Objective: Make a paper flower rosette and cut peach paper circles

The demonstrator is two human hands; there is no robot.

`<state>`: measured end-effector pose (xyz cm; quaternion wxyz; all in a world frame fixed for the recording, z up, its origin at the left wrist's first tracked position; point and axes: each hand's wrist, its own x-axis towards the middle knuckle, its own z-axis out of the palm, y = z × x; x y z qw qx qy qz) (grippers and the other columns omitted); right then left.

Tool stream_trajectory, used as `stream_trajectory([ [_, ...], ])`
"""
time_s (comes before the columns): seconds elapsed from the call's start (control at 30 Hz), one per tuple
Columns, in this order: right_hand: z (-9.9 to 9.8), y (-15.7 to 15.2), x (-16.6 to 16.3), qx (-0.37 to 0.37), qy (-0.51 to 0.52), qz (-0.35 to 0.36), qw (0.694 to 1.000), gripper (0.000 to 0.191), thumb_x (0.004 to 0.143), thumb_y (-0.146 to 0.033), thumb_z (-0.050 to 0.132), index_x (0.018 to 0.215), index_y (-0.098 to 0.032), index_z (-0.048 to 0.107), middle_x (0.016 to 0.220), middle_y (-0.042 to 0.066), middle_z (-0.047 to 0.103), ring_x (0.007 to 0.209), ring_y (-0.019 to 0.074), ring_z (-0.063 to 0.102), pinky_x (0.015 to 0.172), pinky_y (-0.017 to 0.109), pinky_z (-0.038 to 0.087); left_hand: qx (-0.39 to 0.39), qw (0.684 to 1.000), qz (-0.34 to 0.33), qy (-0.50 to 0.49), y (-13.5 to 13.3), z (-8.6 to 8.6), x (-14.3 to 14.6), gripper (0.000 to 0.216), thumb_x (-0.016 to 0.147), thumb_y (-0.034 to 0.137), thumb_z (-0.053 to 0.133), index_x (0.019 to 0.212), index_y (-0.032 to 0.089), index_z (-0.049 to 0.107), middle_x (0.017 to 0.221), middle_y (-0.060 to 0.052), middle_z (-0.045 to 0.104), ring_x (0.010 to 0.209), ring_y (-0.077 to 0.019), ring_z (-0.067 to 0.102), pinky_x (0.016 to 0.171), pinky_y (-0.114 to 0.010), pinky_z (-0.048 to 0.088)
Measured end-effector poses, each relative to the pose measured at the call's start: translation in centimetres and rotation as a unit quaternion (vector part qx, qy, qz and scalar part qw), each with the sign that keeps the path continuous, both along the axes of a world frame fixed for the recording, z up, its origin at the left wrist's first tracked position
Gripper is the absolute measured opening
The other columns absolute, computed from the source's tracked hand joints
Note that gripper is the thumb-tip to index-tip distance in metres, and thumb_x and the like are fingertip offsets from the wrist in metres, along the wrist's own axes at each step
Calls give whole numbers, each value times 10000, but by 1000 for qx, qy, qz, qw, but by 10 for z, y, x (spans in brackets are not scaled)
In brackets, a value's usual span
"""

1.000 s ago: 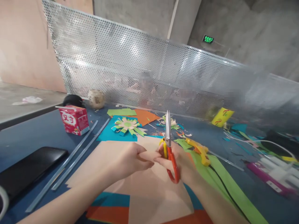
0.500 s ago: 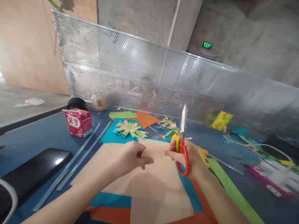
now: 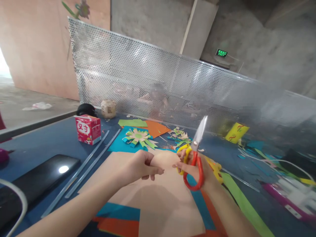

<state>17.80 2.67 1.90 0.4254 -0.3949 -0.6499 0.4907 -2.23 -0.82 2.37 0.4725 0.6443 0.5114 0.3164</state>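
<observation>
A small peach paper piece (image 3: 165,159) is bowed upward between my two hands. My left hand (image 3: 135,166) pinches its left end between thumb and fingers. The right end is at the fingertips of my right hand (image 3: 206,171), which also holds a pair of scissors (image 3: 195,145). Their red and yellow handles are around my fingers, and the closed blades point up and away. Below both hands lies a large peach sheet (image 3: 170,210). Just beyond them a layered paper flower (image 3: 138,135) in green, cream and blue rests on blue paper (image 3: 115,142).
A red carton (image 3: 88,130), a black phone (image 3: 49,179) and two clear glue sticks (image 3: 85,172) are on the left. Paper scraps (image 3: 181,136) lie behind the scissors. At right are a yellow glue gun (image 3: 215,168), a yellow packet (image 3: 237,132) and a purple-white power strip (image 3: 283,197). A perforated metal screen (image 3: 123,65) borders the table.
The small peach paper has gone from nearly flat to arched upward. The scissors have tilted to the right in my right hand. The view has shifted slightly.
</observation>
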Motion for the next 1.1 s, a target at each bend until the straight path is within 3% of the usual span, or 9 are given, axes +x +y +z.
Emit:
stream_trajectory([
  [0.13, 1, -7, -9, 15, -65, -46, 997, 285, 571, -212, 711, 664, -208, 442, 512, -67, 558, 498, 142, 609, 535, 263, 489, -13, 999, -3, 30, -7, 11, 2, 274, 623, 375, 678, 528, 160, 537, 449, 41, 537, 393, -64, 392, 384, -199, 249],
  [0.37, 5, -2, -9, -10, -5, -74, 997, 363, 482, -232, 764, 624, -207, 431, 514, -80, 525, 460, 130, 589, 515, 261, 486, 20, 998, 37, 44, -6, 12, 0, 193, 647, 280, 640, 520, 161, 556, 475, 27, 568, 403, -69, 424, 390, -199, 266],
  [0.5, -2, -5, -12, -18, 47, -74, 996, 341, 517, -266, 769, 619, -196, 451, 529, -71, 530, 475, 123, 593, 516, 249, 472, 51, 995, 59, -61, -3, 6, 3, 173, 664, 300, 640, 585, 157, 585, 564, 17, 592, 479, -86, 472, 437, -209, 327],
  [0.63, -14, -6, -15, -74, 155, -28, 985, 344, 573, -303, 761, 632, -195, 439, 522, -55, 550, 507, 137, 604, 521, 258, 473, 91, 961, 145, -218, -2, -1, 6, 226, 658, 346, 680, 597, 148, 591, 616, 2, 596, 498, -77, 456, 505, -227, 385],
  [0.7, -17, -8, -17, -88, 144, 5, 986, 337, 591, -302, 754, 653, -195, 440, 518, -45, 572, 498, 143, 601, 502, 264, 473, 106, 946, 178, -250, -1, -4, 7, 244, 654, 352, 694, 576, 145, 591, 568, 15, 563, 494, -72, 437, 510, -223, 376],
  [0.8, -15, -12, -19, -46, 111, 15, 993, 341, 579, -281, 763, 659, -191, 444, 528, -48, 581, 492, 136, 600, 517, 265, 487, 89, 940, 169, -284, -3, -6, 10, 253, 664, 372, 687, 599, 147, 590, 554, 33, 518, 510, -72, 441, 525, -223, 368],
  [0.93, -10, -20, -23, -18, 81, -1, 997, 328, 580, -288, 746, 648, -200, 437, 551, -54, 579, 515, 140, 617, 552, 267, 501, 41, 972, 83, -216, -8, -3, 17, 244, 650, 363, 686, 605, 139, 599, 544, 18, 526, 509, -93, 438, 517, -250, 350],
  [1.1, -11, -25, -23, -17, 59, 14, 998, 265, 641, -257, 689, 689, -210, 432, 547, -63, 555, 509, 128, 601, 536, 258, 502, 35, 981, 133, -136, -12, 2, 20, 319, 641, 379, 692, 449, 152, 574, 427, 33, 463, 460, -83, 381, 475, -239, 315],
])
